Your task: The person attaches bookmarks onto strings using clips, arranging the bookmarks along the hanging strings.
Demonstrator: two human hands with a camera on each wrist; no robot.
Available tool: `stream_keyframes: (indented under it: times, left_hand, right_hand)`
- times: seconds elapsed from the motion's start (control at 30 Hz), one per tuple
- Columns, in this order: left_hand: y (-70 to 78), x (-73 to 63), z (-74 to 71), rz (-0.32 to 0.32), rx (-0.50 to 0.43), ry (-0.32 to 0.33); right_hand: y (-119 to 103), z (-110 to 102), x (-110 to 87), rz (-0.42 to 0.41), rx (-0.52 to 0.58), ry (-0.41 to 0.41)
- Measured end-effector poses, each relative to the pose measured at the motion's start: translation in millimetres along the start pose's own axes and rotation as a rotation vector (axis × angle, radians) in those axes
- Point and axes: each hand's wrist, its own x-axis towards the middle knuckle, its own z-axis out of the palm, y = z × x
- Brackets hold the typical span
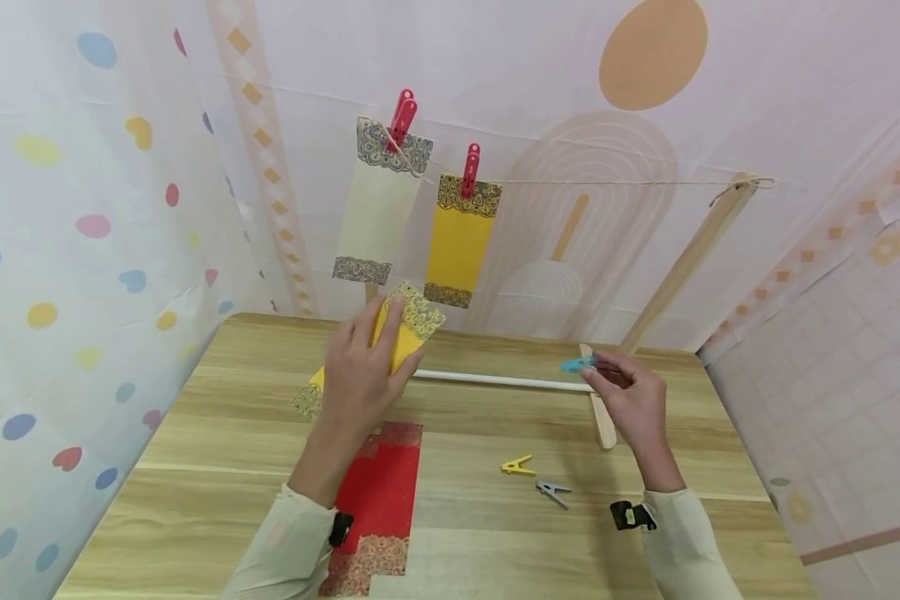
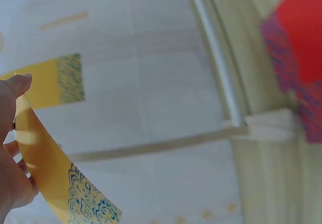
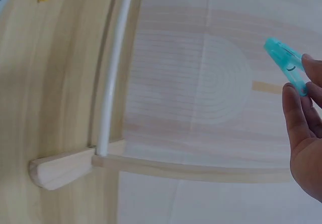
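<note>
My left hand (image 1: 363, 367) grips a yellow paper strip with patterned ends (image 1: 408, 329), tilted above the table. In the left wrist view the strip (image 2: 45, 158) bends down from between thumb and fingers. My right hand (image 1: 633, 400) pinches a turquoise clothespin (image 1: 577, 364) by its handles; the right wrist view shows the clothespin (image 3: 287, 63) side on. From a string (image 1: 592, 182) hang a cream patterned strip (image 1: 378, 208) and a yellow one (image 1: 461, 246), held by a red clothespin (image 1: 402, 121) and another red clothespin (image 1: 471, 171).
Red patterned strips (image 1: 382, 492) lie on the wooden table (image 1: 465, 517), partly under my left arm. A yellow clothespin (image 1: 518, 466) and a grey clothespin (image 1: 552, 492) lie to their right. The string is tied to a wooden post (image 1: 690, 262); a white rod (image 1: 502, 381) runs along the stand's base.
</note>
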Motion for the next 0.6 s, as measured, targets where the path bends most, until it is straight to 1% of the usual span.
stream_keyframes:
  times: [0.07,0.17,0.3,0.4,0.6]
  left_hand:
    - [6.8,8.8,2.1,0.025,-0.013,0.023]
    - [14.9,17.7,4.7,0.048,-0.019,0.042]
    - [21.0,23.4,7.8,0.053,-0.024,0.064]
    - [22.3,26.5,8.4,0.062,-0.030,0.079]
    - [25.6,34.3,9.8,0.080,-0.057,0.095]
  right_hand:
    - [-2,-2,3.5,-0.005,0.016,0.007]
    - [-6,-5,8.3,-0.014,0.037,0.028]
    - [-12,-8,15.4,-0.032,0.067,0.058]
    - [-17,-10,21.2,-0.055,0.072,0.065]
    - [-22,-12,31.3,-0.125,0.038,0.075]
